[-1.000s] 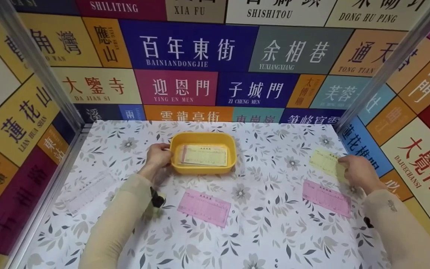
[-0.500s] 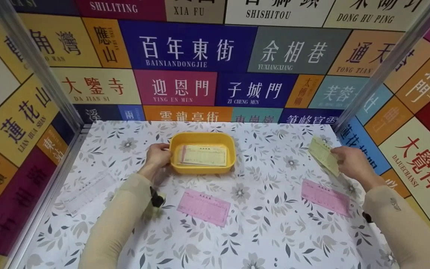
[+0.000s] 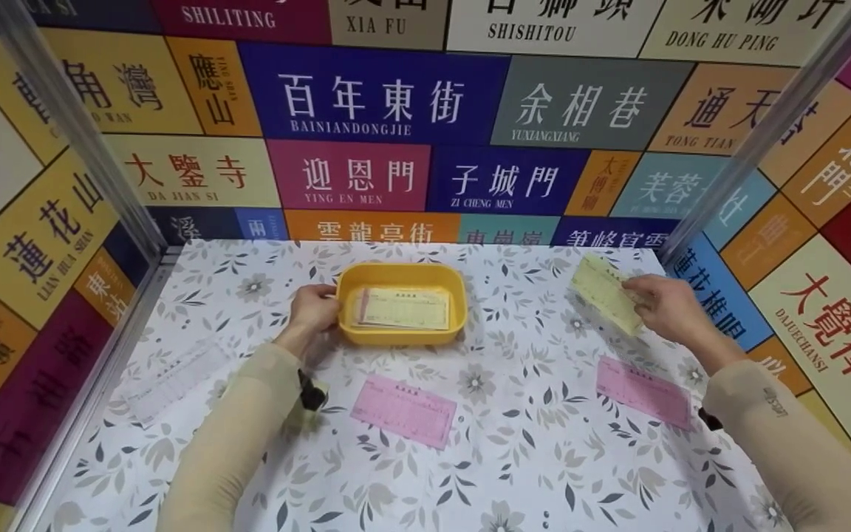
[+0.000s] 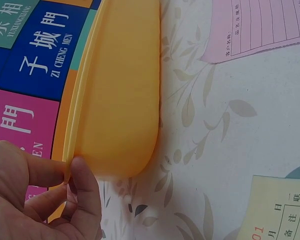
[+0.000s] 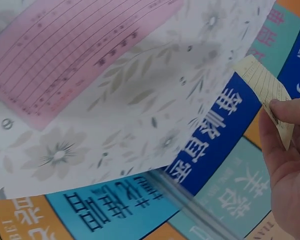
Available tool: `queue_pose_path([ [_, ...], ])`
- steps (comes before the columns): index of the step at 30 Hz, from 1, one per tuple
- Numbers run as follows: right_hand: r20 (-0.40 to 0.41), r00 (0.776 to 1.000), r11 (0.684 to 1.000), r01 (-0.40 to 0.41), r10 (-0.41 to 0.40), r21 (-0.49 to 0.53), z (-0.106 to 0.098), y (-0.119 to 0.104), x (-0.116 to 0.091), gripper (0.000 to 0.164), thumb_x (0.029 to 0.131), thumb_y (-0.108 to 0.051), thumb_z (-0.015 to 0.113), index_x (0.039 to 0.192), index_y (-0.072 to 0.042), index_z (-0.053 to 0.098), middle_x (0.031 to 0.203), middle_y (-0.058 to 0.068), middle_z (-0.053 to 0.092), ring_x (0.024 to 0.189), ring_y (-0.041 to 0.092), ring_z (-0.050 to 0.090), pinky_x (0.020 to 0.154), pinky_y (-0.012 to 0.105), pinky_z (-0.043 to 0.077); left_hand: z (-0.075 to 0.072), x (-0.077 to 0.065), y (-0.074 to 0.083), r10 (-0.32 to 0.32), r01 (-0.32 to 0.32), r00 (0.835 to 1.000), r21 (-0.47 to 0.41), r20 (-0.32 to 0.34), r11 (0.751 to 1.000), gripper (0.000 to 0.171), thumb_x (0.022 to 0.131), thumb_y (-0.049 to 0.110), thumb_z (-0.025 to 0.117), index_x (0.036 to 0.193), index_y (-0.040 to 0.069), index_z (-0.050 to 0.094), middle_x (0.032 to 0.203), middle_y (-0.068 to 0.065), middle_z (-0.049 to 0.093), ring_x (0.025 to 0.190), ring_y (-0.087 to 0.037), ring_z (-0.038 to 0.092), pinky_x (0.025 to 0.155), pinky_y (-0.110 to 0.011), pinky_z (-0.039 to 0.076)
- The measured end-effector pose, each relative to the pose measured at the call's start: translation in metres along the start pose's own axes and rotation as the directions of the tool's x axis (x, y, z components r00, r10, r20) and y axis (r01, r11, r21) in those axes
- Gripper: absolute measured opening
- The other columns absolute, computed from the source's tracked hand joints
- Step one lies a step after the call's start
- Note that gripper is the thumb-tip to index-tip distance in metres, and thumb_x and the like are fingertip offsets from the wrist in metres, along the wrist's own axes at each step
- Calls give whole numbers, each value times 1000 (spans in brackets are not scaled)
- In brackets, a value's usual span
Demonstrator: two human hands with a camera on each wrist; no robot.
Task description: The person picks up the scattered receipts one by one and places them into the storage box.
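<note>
My left hand (image 3: 312, 316) pinches the left rim of a yellow plastic tub (image 3: 400, 337); in the left wrist view thumb and finger (image 4: 85, 185) meet on that rim. Inside the tub lies a small stack of receipt slips (image 3: 403, 309), a pale yellow one on top. Over at the right, my right hand (image 3: 665, 310) pinches a yellow receipt slip (image 3: 603, 290) between thumb and fingers, held above the table. The right wrist view shows the same slip (image 5: 262, 85) slightly bent in the grip.
A pink slip (image 3: 405, 410) lies in front of the tub, another pink slip (image 3: 645, 391) near the right forearm. A pale slip (image 3: 178, 380) lies at left. Partly under the left forearm is a yellowish slip (image 3: 313, 414). Sign-printed panels (image 3: 366, 92) enclose the floral-covered table (image 3: 529, 458).
My right hand has lifted the yellow slip off the table and carried it leftward and farther back. The left hand and the tub have stayed in place.
</note>
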State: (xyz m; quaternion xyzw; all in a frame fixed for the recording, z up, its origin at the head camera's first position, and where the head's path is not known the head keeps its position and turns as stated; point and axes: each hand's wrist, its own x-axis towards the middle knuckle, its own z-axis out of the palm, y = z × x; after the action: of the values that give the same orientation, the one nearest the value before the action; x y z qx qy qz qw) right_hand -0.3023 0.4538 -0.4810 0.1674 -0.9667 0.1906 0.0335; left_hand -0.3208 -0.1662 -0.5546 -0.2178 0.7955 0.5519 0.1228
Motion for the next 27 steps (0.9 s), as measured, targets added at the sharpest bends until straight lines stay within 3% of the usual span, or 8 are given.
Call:
queue_pose_path([
  [3, -22, 999, 999, 34, -34, 11, 1, -11, 6, 44, 96, 8, 69, 139, 1, 76, 141, 28, 75, 127, 56, 71, 101, 74, 60, 0, -1, 0, 0, 0, 1000, -2, 1, 1000, 58, 97, 2, 59, 154, 8, 67, 139, -15, 70, 109, -20, 68, 82, -27, 60],
  [9, -23, 999, 998, 30, -29, 57, 5, -34, 20, 45, 97, 7, 70, 140, -2, 77, 142, 25, 76, 131, 53, 70, 106, 73, 58, 1, -3, 0, -36, 37, 999, -55, 8, 998, 59, 98, 1, 57, 156, 10, 64, 144, -14, 67, 124, -26, 67, 90, -31, 61],
  [18, -29, 999, 986, 44, -40, 162, 25, -64, 43, 47, 96, 7, 72, 141, -5, 78, 145, 23, 75, 131, 48, 71, 103, 66, 61, 2, -1, -3, 15, -15, 1000, -27, 1, 1000, 55, 98, 3, 60, 152, 7, 68, 145, -15, 70, 123, -27, 71, 84, -28, 63],
  [24, -31, 997, 974, 81, -76, 212, 37, -86, 61, 46, 96, 5, 74, 140, -8, 79, 143, 21, 76, 129, 45, 74, 97, 59, 64, 1, 0, -3, 18, -18, 1000, -20, 0, 1000, 54, 98, 4, 60, 152, 7, 68, 146, -15, 70, 123, -27, 71, 83, -28, 63],
  [27, -37, 993, 962, 117, -111, 245, 44, -100, 71, 45, 96, 6, 74, 139, -7, 80, 142, 22, 77, 129, 46, 74, 98, 61, 65, 1, -1, -2, 11, -11, 1000, -10, -1, 1000, 54, 99, 4, 60, 152, 8, 68, 143, -15, 71, 118, -25, 71, 82, -27, 62],
])
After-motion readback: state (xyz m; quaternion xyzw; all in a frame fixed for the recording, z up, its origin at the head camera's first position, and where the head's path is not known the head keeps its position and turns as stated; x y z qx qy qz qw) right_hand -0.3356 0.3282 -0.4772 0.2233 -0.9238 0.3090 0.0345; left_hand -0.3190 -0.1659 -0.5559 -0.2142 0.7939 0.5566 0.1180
